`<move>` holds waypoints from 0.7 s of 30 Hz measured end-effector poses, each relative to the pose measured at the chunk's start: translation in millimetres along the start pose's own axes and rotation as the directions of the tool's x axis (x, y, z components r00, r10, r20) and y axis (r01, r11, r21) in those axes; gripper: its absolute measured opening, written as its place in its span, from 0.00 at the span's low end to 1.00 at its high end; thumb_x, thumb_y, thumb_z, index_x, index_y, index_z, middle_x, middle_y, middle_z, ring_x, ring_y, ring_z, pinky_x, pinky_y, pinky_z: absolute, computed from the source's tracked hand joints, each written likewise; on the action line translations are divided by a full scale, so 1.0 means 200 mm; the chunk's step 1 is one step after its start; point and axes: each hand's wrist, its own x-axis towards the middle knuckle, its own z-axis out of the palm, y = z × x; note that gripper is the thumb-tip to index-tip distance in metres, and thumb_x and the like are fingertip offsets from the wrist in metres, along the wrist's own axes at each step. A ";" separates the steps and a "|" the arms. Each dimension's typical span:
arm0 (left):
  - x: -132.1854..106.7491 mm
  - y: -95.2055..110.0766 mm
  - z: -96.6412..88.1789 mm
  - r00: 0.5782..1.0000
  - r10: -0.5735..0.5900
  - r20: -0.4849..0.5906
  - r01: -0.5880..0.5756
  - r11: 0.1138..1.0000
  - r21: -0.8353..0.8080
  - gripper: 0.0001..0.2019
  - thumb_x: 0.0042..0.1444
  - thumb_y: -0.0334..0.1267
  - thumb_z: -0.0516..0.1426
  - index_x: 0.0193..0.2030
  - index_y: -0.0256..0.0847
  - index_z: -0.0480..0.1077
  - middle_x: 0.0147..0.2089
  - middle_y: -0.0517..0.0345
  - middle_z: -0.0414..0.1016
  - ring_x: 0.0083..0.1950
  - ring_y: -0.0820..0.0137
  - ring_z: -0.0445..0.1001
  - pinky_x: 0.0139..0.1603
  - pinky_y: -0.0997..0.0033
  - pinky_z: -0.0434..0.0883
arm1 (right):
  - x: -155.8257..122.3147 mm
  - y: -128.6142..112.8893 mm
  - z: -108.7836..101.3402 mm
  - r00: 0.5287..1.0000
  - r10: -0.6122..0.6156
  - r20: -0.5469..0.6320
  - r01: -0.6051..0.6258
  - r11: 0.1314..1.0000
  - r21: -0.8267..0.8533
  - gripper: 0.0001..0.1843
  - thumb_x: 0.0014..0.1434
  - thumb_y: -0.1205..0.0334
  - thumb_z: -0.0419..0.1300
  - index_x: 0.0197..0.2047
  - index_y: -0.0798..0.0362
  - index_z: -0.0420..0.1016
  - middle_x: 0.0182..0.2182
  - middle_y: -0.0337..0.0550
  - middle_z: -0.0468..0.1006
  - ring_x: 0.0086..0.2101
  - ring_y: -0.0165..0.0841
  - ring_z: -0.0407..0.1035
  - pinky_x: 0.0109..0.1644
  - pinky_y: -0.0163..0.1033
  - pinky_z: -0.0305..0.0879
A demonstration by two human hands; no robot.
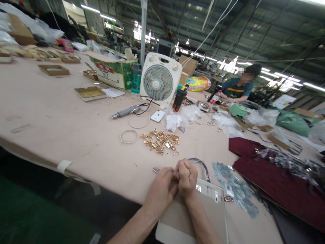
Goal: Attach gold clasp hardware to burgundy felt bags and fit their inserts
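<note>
A beige handbag panel (193,217) lies at the table's front edge, with a dark wrapped handle (203,166) arching from its top. Over its upper left edge my left hand (162,186) is closed, its fingertips pressed together on something hidden. My right hand (187,176) is curled into a fist right against it, and what it grips cannot be made out. A small metal fitting (156,169) lies just left of my fingers, and another metal fitting (228,198) sits by the panel's right side. Beyond my hands is a pile of gold-coloured hardware (162,141).
Grey metal plates (236,186) spread to the right, beside dark red bag pieces (279,183). Farther back are a rotary hand tool (125,112), a phone (157,116), a box fan (160,81), a dark bottle (179,98) and plastic bags (225,123). A co-worker (237,88) sits at the far right.
</note>
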 end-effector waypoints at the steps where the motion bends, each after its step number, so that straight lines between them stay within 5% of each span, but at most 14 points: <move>1: 0.00 0.00 0.00 1.000 0.018 0.004 -0.018 1.000 0.006 0.13 0.59 0.29 0.62 0.50 0.44 0.74 0.55 0.51 0.76 0.57 0.59 0.74 0.61 0.56 0.74 | -0.02 0.00 0.00 0.998 -0.059 0.021 0.059 0.998 -0.008 0.22 0.72 0.55 0.54 0.25 0.51 0.64 0.21 0.35 0.63 0.23 0.29 0.59 0.29 0.38 0.56; 4: -0.01 -0.01 0.01 0.997 0.065 0.035 -0.068 0.993 0.100 0.26 0.56 0.31 0.64 0.62 0.46 0.68 0.61 0.51 0.74 0.61 0.57 0.71 0.65 0.52 0.72 | -0.06 -0.01 -0.02 0.988 -0.147 0.041 0.144 0.987 0.065 0.20 0.71 0.56 0.56 0.25 0.51 0.66 0.22 0.37 0.65 0.25 0.31 0.61 0.31 0.39 0.58; 7: -0.02 0.00 0.04 0.998 0.042 0.047 -0.053 0.964 0.261 0.32 0.54 0.39 0.69 0.65 0.47 0.68 0.67 0.50 0.71 0.65 0.53 0.69 0.66 0.48 0.71 | -0.03 -0.04 -0.07 0.992 0.044 -0.116 -0.003 0.943 0.334 0.20 0.71 0.53 0.56 0.27 0.49 0.67 0.20 0.33 0.61 0.20 0.30 0.55 0.25 0.38 0.52; 10: -0.01 0.01 0.06 0.999 0.025 0.043 -0.039 0.929 0.367 0.36 0.51 0.47 0.72 0.66 0.44 0.68 0.68 0.49 0.71 0.65 0.50 0.69 0.66 0.47 0.72 | 0.04 -0.08 -0.14 0.942 0.196 -0.274 -0.029 0.858 0.513 0.18 0.72 0.51 0.54 0.29 0.47 0.67 0.20 0.30 0.56 0.17 0.29 0.46 0.21 0.37 0.44; 14: -0.03 -0.02 0.08 0.995 0.089 0.034 -0.095 0.893 0.441 0.35 0.55 0.47 0.69 0.67 0.44 0.68 0.68 0.48 0.72 0.67 0.51 0.70 0.67 0.48 0.73 | 0.04 -0.13 -0.17 0.914 0.220 -0.340 0.009 0.830 0.558 0.20 0.69 0.49 0.57 0.26 0.46 0.67 0.18 0.30 0.55 0.17 0.29 0.44 0.20 0.35 0.41; 18: -0.02 -0.18 0.11 0.974 0.226 0.014 -0.207 0.861 0.464 0.28 0.61 0.53 0.61 0.65 0.45 0.70 0.66 0.48 0.75 0.64 0.52 0.74 0.63 0.47 0.75 | -0.02 -0.12 -0.11 0.918 0.256 -0.303 -0.073 0.860 0.505 0.26 0.64 0.40 0.62 0.23 0.48 0.66 0.14 0.30 0.56 0.14 0.25 0.45 0.17 0.33 0.39; 21: 0.09 -0.30 0.14 0.953 0.301 0.023 -0.281 0.854 0.438 0.25 0.53 0.55 0.61 0.56 0.47 0.75 0.55 0.47 0.82 0.54 0.47 0.80 0.52 0.46 0.80 | -0.03 -0.09 -0.08 0.902 0.318 -0.293 -0.163 0.877 0.451 0.29 0.62 0.35 0.61 0.22 0.50 0.66 0.15 0.33 0.60 0.15 0.25 0.51 0.18 0.32 0.48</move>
